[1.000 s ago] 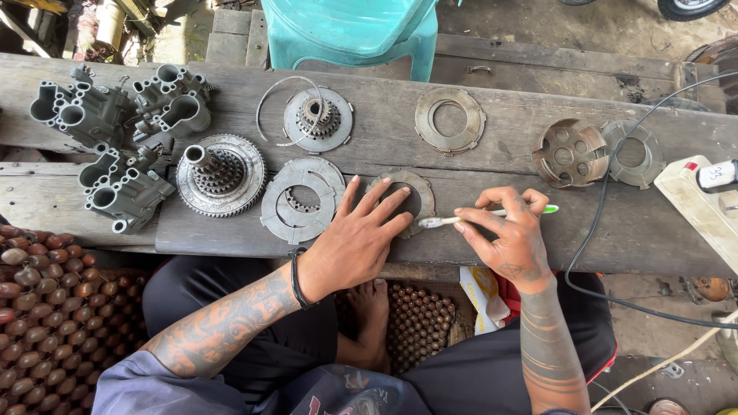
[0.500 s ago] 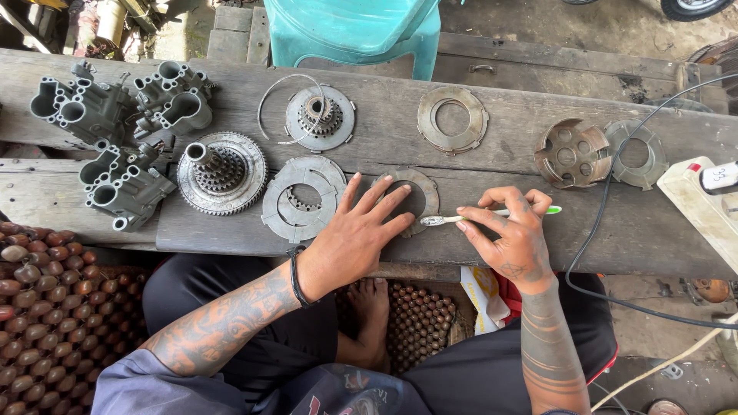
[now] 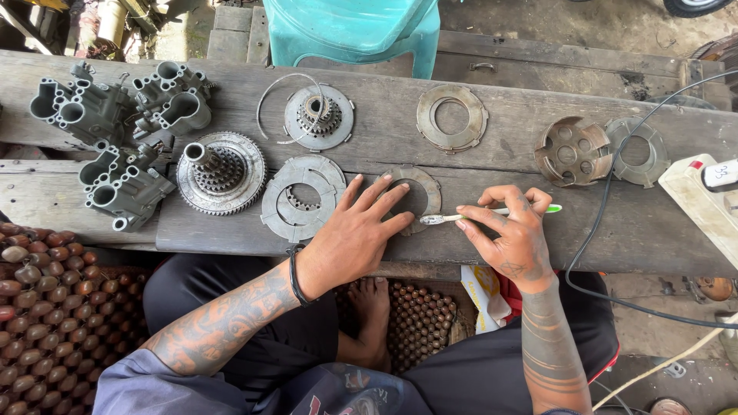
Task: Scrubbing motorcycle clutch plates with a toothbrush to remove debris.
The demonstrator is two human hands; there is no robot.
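My left hand (image 3: 360, 230) lies flat with fingers spread on a round metal ring plate (image 3: 425, 190), pinning it to the wooden bench (image 3: 500, 154). My right hand (image 3: 511, 230) grips a white toothbrush with a green end (image 3: 492, 214), its head touching the plate's right edge. A stack of similar ring plates (image 3: 301, 197) sits just left of my left hand.
A toothed clutch drum (image 3: 221, 171) and grey engine castings (image 3: 123, 123) occupy the bench's left. A hub with a wire ring (image 3: 317, 115), a ring plate (image 3: 452, 117), a spoked plate (image 3: 570, 151), a black cable (image 3: 600, 223), a white box (image 3: 703, 192) and a teal stool (image 3: 354, 27) surround.
Both hands stay in nearly the same place; the toothbrush head has shifted only slightly against the plate's edge.
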